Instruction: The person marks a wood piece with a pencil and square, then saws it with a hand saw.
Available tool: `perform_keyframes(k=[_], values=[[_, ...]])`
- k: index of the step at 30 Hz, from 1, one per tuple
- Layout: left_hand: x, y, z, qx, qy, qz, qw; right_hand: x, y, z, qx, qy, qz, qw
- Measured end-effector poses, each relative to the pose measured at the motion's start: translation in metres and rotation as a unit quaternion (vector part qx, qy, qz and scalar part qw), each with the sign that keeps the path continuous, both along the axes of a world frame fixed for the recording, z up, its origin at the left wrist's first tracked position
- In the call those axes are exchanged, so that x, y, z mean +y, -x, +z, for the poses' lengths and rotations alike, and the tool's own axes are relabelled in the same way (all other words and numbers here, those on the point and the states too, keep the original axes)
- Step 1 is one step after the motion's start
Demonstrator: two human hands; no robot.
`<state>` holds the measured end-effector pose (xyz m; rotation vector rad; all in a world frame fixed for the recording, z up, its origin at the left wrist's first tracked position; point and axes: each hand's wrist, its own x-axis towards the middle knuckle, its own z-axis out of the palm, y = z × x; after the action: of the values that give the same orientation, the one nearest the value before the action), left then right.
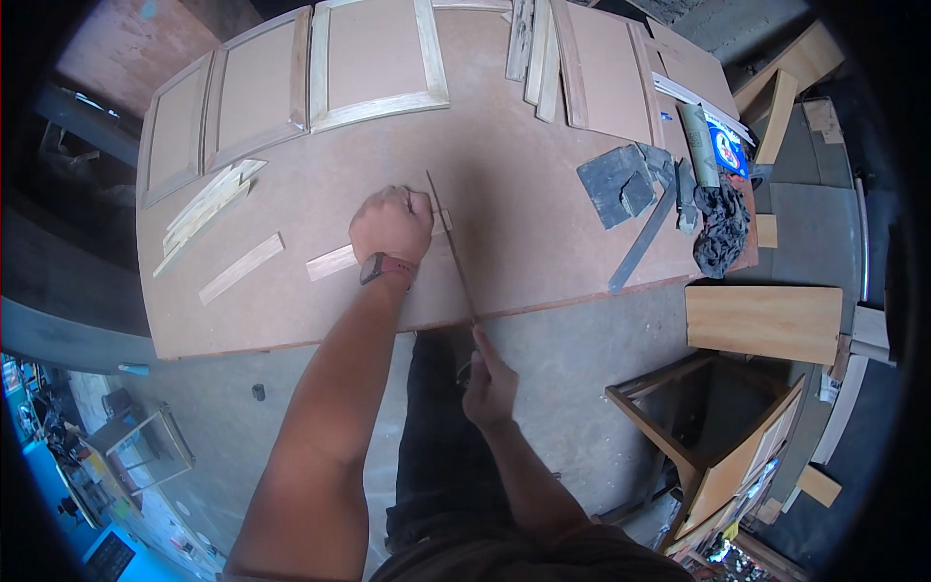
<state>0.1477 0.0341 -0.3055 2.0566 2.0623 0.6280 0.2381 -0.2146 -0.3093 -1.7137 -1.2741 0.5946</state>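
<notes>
My left hand (392,225), with a watch on its wrist, is closed over a thin wooden strip (333,262) and holds it on the brown tabletop (524,262). The strip shows on both sides of the fist. My right hand (492,386) grips a handsaw at the table's front edge, its fingers wrapped round a handle that is mostly hidden. From there the narrow saw blade (454,254), seen nearly edge-on, runs away from me and crosses the strip's right end, just right of my left fist. How deep the blade sits in the wood cannot be made out.
Framed panels (378,58) lie along the table's far side. Loose strips (208,209) rest at the left. Dark sandpaper sheets (611,184), a flat grey bar (642,238) and a crumpled black cloth (721,231) are at the right. A wooden frame (669,436) stands on the floor, lower right.
</notes>
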Motion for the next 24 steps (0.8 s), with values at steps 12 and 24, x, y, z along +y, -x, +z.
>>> perform_keyframes(k=[12, 24], values=[[0.006, -0.002, 0.002, -0.013, 0.037, -0.018, 0.999, -0.033, -0.017, -0.019, -0.011, -0.008, 0.027, 1.0], [0.006, -0.003, -0.002, -0.01, 0.022, -0.015, 1.0, -0.015, -0.025, -0.011, -0.015, 0.009, 0.048, 0.999]])
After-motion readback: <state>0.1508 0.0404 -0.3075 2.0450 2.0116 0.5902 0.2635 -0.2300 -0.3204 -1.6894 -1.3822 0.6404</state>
